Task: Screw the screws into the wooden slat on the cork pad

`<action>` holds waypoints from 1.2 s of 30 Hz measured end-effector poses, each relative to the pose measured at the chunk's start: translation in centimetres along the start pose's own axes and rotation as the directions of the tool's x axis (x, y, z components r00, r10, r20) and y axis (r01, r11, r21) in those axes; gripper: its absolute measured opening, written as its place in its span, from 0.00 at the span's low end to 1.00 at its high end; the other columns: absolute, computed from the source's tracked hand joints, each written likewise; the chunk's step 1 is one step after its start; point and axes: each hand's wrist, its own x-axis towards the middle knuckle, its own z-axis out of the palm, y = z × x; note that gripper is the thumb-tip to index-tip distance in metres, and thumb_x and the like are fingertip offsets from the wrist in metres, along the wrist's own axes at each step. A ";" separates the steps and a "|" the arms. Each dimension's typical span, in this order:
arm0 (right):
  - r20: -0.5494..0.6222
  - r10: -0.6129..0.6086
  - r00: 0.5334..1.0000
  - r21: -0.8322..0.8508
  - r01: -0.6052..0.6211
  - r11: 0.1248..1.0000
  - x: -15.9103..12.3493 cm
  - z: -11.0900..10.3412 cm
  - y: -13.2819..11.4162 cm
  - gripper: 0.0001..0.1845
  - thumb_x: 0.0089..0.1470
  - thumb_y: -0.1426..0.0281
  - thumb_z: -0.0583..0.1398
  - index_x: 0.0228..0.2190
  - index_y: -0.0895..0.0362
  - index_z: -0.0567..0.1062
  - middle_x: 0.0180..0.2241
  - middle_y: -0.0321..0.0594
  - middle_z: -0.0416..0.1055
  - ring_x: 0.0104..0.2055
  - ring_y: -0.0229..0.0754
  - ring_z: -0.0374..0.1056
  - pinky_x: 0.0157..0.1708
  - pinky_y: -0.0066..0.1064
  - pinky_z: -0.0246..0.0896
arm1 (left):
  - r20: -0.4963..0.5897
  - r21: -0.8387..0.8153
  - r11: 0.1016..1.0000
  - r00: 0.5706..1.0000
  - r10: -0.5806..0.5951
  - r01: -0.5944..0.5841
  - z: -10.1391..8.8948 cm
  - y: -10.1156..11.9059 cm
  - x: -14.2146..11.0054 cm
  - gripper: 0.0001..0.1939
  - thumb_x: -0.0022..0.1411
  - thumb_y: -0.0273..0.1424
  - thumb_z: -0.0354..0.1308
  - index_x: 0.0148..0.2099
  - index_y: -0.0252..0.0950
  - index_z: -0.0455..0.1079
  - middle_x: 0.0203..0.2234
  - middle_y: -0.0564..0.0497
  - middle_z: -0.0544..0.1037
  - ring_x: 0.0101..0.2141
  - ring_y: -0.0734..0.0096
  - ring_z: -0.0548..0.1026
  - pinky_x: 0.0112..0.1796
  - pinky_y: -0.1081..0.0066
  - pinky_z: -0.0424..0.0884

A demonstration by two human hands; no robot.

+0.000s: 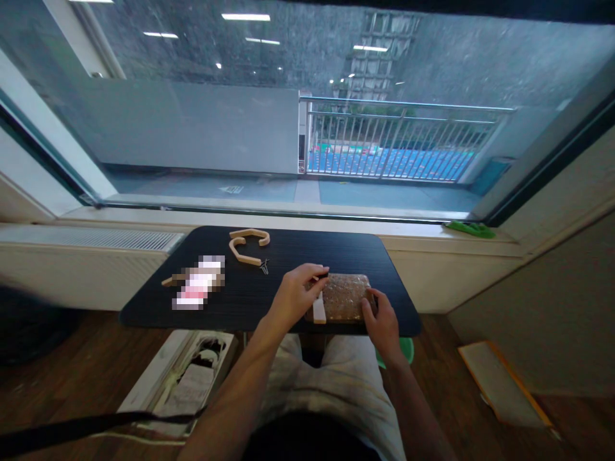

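A brown speckled rectangular slab (346, 298) with a glossy, uneven surface lies near the front edge of the dark table. Across its left end runs a pale, flat strip (319, 308). My left hand (300, 289) is closed over the slab's upper left corner. At its fingertips shows a small dark piece, too small to name. My right hand (382, 315) grips the slab's right edge, with the thumb on top and the fingers at the side. Curved wooden pieces (247, 259) lie farther back on the table, with a small bunch of metal bits (264, 266) beside them.
On the table's left lies a blurred-out bright object (199, 282) beside a wooden stick (168, 280). A window sill (413, 229) with a green cloth (469, 229) borders the far side. An open white box (177, 378) stands on the floor at left; a panel (502, 384) lies at right.
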 end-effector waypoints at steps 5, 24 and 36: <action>-0.004 -0.009 1.000 0.000 0.009 1.000 0.0 0.0 0.0 0.25 0.57 0.55 0.53 0.46 0.59 0.73 0.46 0.53 0.75 0.46 0.55 0.70 0.48 0.48 0.63 | 0.007 0.017 1.000 1.000 -0.013 0.013 -0.1 -0.1 0.1 0.10 0.61 0.26 0.62 0.45 0.35 0.78 0.40 0.46 0.83 0.40 0.65 0.81 0.43 0.67 0.79; -0.009 -0.013 1.000 0.005 0.013 1.000 0.0 0.0 0.2 0.24 0.57 0.55 0.54 0.47 0.58 0.73 0.46 0.53 0.75 0.47 0.55 0.70 0.48 0.48 0.64 | 0.029 0.054 0.998 0.999 -0.036 0.035 -0.4 0.2 0.1 0.13 0.61 0.25 0.58 0.47 0.35 0.78 0.41 0.46 0.84 0.38 0.67 0.82 0.43 0.68 0.79; -0.016 -0.017 1.000 0.010 0.017 1.000 0.0 0.0 0.2 0.23 0.56 0.56 0.54 0.46 0.58 0.73 0.45 0.52 0.75 0.46 0.54 0.70 0.48 0.48 0.64 | 0.040 0.034 0.998 0.997 -0.059 0.058 -0.2 0.1 0.2 0.13 0.60 0.24 0.59 0.47 0.36 0.78 0.41 0.47 0.83 0.39 0.66 0.82 0.45 0.66 0.78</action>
